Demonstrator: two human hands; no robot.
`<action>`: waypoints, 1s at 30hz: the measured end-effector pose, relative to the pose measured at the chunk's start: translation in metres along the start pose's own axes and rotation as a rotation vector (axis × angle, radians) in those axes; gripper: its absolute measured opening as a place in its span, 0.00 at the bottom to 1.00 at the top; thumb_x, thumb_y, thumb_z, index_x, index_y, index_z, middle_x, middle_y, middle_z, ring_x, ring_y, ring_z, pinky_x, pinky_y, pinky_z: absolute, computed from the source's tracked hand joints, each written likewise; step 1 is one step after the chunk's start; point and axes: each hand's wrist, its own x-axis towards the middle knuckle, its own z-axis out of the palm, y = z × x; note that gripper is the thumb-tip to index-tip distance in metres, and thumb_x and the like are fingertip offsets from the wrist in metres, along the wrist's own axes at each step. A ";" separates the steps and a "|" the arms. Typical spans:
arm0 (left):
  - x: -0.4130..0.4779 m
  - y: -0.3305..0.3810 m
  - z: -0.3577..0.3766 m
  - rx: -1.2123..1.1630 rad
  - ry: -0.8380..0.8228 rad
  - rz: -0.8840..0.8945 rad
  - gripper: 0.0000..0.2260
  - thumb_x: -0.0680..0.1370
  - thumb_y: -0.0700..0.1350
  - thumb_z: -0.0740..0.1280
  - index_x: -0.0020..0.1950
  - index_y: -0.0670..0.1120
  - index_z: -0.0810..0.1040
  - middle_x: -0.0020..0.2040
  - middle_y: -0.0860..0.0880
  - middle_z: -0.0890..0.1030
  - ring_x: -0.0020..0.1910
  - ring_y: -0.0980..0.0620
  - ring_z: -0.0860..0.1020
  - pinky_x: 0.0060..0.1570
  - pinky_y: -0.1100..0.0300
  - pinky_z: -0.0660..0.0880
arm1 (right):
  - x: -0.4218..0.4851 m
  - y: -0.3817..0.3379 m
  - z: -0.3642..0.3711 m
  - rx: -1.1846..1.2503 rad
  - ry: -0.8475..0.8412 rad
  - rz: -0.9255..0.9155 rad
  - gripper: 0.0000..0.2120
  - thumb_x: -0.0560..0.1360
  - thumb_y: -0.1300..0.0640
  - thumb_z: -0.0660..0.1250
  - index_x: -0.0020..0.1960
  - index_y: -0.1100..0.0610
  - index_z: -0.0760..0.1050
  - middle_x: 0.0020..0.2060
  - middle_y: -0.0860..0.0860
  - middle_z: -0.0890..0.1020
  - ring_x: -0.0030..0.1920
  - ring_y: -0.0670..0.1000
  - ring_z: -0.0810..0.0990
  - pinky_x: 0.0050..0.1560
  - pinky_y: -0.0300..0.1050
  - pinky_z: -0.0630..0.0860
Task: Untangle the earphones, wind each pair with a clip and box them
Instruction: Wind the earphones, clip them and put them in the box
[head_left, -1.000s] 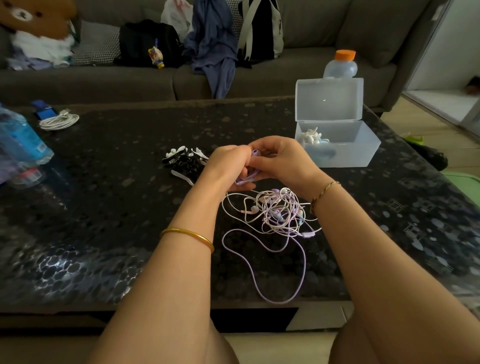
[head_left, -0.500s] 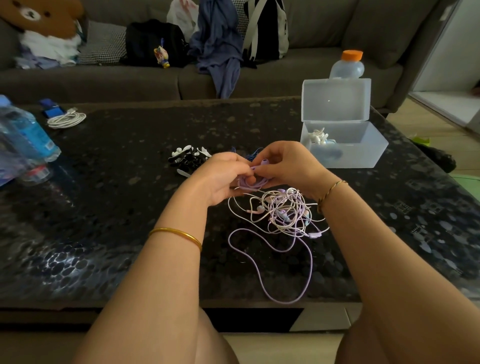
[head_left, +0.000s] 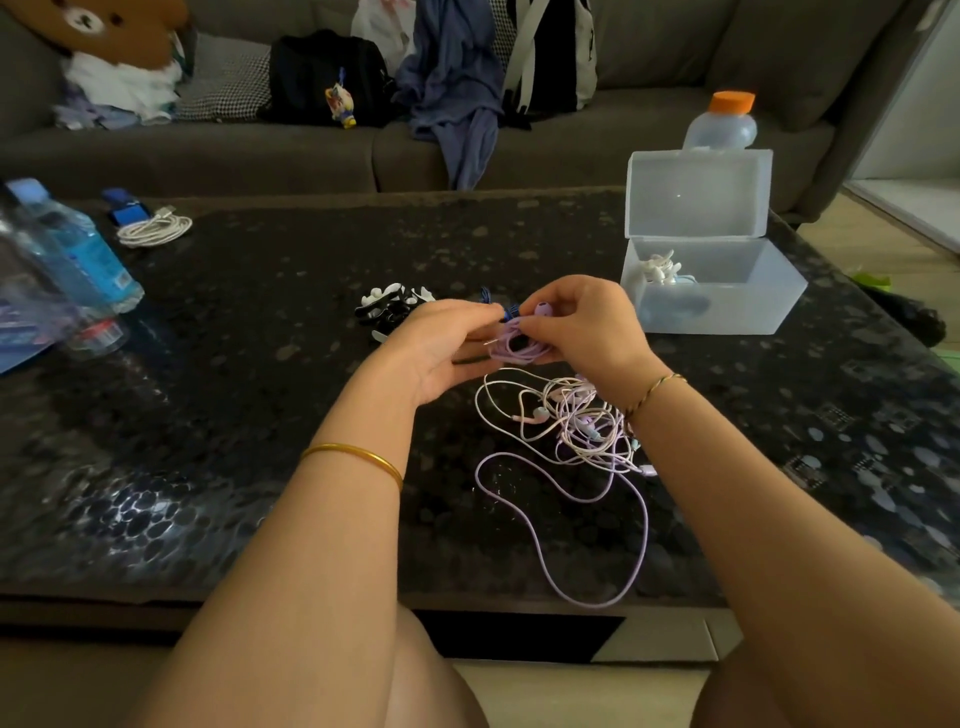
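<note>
Both hands meet above the middle of the dark speckled surface (head_left: 260, 364). The right hand (head_left: 584, 327) has its grip closed on a small coil of lilac earphone cable (head_left: 519, 351), thumb and fingers pinching its top, where a lilac earbud (head_left: 543, 310) shows. The left hand (head_left: 441, 348) lies palm up at the coil's left side, its grip curled on the same coil. A small blue item (head_left: 508, 310) shows at its fingertips; what it is cannot be told. Just nearer than the hands, a tangle of pale earphones (head_left: 576, 421) lies on the surface, one lilac lead (head_left: 597, 605) looping out to the near edge. Just beyond the left hand sits a pile of black and white clips (head_left: 389, 306). At far right stands the translucent box (head_left: 727, 312), lid upright, a white pair (head_left: 660, 267) in its far left corner. An orange-capped bottle (head_left: 722, 124) stands behind it. At far left are a blue-labelled bottle (head_left: 78, 249) and a coiled white cable (head_left: 156, 228).
</note>
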 end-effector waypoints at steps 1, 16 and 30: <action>0.006 -0.003 -0.005 0.055 0.129 0.008 0.09 0.79 0.40 0.66 0.58 0.42 0.78 0.55 0.42 0.82 0.54 0.47 0.81 0.52 0.53 0.80 | 0.000 0.000 0.000 0.006 -0.001 0.009 0.06 0.72 0.62 0.71 0.42 0.52 0.76 0.44 0.55 0.83 0.42 0.49 0.84 0.42 0.44 0.82; 0.042 -0.053 -0.032 0.887 0.669 0.216 0.14 0.78 0.43 0.67 0.62 0.39 0.74 0.61 0.41 0.76 0.63 0.41 0.72 0.58 0.51 0.71 | -0.001 -0.001 0.007 -0.027 -0.099 0.018 0.05 0.73 0.65 0.70 0.49 0.60 0.79 0.42 0.57 0.83 0.40 0.50 0.84 0.36 0.37 0.81; 0.018 -0.018 -0.050 1.035 0.354 -0.031 0.10 0.77 0.42 0.67 0.57 0.42 0.79 0.53 0.44 0.79 0.51 0.45 0.78 0.51 0.52 0.77 | 0.000 -0.002 0.002 -0.012 -0.127 0.050 0.05 0.73 0.65 0.69 0.49 0.60 0.78 0.43 0.56 0.82 0.41 0.50 0.84 0.41 0.42 0.82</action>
